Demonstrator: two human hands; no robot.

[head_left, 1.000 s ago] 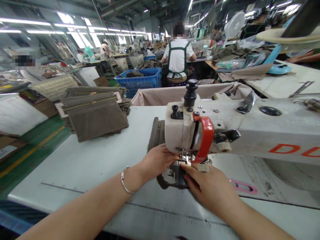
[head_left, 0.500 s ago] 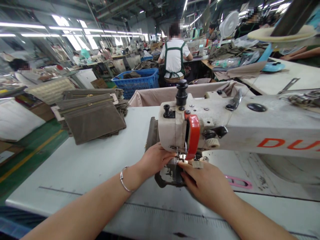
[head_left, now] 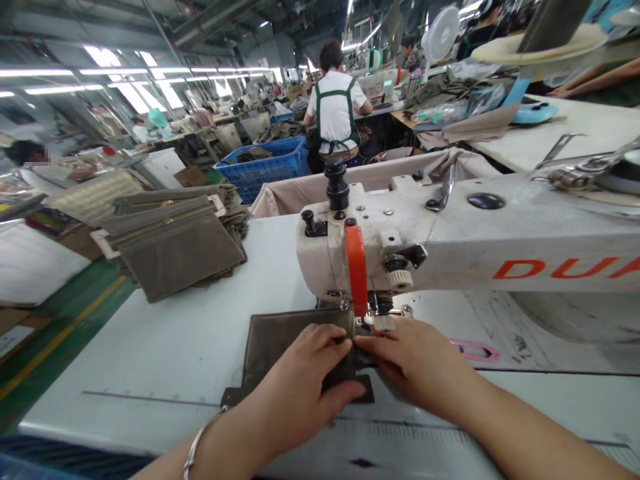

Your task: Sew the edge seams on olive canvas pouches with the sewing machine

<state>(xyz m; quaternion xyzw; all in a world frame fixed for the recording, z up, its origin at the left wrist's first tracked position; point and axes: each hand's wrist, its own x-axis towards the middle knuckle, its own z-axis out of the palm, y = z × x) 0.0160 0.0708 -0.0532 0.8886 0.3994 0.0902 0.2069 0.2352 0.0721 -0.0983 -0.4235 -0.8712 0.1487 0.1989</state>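
Note:
A dark olive fabric piece lies flat on the white table under the head of a cream sewing machine with a red guard. My left hand presses down on the fabric with fingers spread, just left of the needle area. My right hand rests flat on the fabric's right edge, fingertips pinching it right below the presser foot. The needle itself is hidden behind the guard and my fingers.
A stack of similar olive zippered pieces sits at the table's far left. Behind are a blue basket, a beige cloth bin and a person in a green apron. A pink mark is on the table right of my hand.
The fabric piece has been pulled out from behind the machine head toward me and now lies flat in front. My left hand moved back and down onto it; the view shifted right.

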